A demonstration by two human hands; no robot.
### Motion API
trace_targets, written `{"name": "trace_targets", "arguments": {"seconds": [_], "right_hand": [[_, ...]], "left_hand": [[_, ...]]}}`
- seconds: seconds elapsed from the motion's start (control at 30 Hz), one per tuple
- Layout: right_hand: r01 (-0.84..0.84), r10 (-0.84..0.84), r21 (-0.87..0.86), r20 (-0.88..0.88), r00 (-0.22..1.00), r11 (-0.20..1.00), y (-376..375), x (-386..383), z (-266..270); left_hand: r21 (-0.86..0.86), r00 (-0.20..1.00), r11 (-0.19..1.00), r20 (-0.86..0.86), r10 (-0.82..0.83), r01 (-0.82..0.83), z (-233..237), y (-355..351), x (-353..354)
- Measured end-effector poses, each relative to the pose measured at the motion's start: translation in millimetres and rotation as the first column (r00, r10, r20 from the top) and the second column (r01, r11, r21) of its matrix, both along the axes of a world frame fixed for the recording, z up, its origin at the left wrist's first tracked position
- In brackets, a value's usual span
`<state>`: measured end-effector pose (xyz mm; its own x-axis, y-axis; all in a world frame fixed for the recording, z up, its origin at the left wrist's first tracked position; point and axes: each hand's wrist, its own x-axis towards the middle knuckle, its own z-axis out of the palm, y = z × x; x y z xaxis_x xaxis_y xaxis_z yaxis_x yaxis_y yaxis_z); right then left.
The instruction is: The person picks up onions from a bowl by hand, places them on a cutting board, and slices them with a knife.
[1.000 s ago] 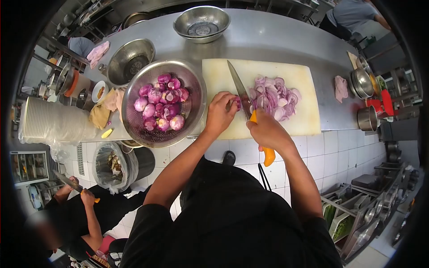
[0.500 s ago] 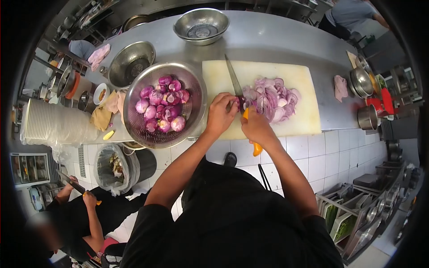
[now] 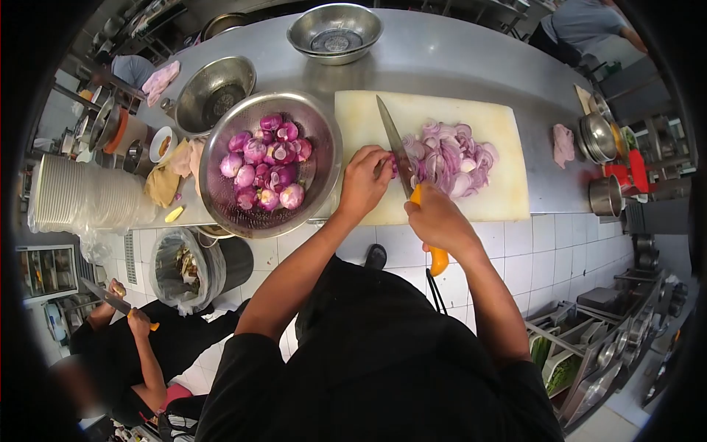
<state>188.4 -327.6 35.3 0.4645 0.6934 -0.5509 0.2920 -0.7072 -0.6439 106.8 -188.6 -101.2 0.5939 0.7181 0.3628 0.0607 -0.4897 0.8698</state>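
My left hand [image 3: 365,180] is closed on a piece of red onion [image 3: 393,166] at the left part of the white cutting board [image 3: 495,200]. My right hand [image 3: 442,219] grips the orange handle of a knife [image 3: 392,132], its blade pointing away from me and to the left, right beside that onion piece. Sliced red onion [image 3: 451,158] lies in a loose heap to the right of the blade. To the left of my left hand, a perforated metal colander [image 3: 324,177] holds several peeled red onions [image 3: 269,153].
Metal bowls [image 3: 335,33] stand at the back of the steel table [image 3: 420,44], another bowl [image 3: 215,92] behind the colander. Stacked containers [image 3: 70,195] are at left, a lined bin [image 3: 173,269] below. A co-worker [image 3: 147,353] at lower left holds a knife; pink cloth [image 3: 563,144] lies right.
The knife has shifted slightly right and toward me with my right hand, and its blade is turned a little. My left hand stays at the onion piece. The whole view has tilted slightly.
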Motion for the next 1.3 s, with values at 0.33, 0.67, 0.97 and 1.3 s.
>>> {"name": "trace_targets", "arguments": {"seconds": [0.33,0.67,0.97,1.3], "right_hand": [[-0.003,-0.035,0.179,0.207,0.978,0.984,12,9,-94],[0.077,-0.083,0.043,0.15,0.985,0.996,-14,28,-62],[-0.01,-0.039,0.191,0.249,0.968,0.982,-18,16,-67],[-0.122,0.107,0.043,0.255,0.961,0.992,-24,1,-34]], "left_hand": [[0.139,1.0,0.99,-0.008,-0.016,0.017,-8,5,3],[0.321,0.947,0.942,-0.321,0.01,0.099,23,-2,-5],[-0.237,0.972,0.951,-0.173,0.161,-0.2,14,-22,-7],[-0.286,0.974,0.936,-0.156,0.164,-0.203,18,-17,-1]]}}
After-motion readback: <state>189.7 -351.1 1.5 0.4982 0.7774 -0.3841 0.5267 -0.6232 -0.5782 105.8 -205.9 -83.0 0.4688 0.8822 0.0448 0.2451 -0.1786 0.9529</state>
